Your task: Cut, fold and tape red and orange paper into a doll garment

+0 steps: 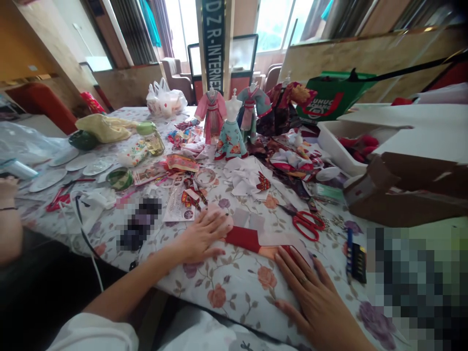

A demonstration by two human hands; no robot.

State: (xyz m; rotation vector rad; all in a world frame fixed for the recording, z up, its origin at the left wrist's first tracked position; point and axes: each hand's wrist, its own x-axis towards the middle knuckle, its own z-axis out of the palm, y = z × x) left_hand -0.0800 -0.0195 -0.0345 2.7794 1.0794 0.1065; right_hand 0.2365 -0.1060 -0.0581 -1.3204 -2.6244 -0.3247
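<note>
Pressing down on the floral tablecloth (223, 297), the left hand (201, 236) and right hand (310, 297) lie spread flat over a red-and-peach cloth strip (248, 242) between them, red scissors (306, 224) near it at two o'clock.

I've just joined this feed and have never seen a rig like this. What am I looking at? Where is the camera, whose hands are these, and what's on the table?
There's no machine here. The hands are a person's own, and this view comes from a camera worn on their head, looking forward and down. Their left hand lies flat at one end of a strip of red and peach fabric, and the fingertips of their right hand rest near the other end. Neither hand grips anything. The table wears a floral tablecloth. Nearby lie red-handled scissors, and further back stand a pink miniature dress and a teal one on doll-sized forms.
</note>
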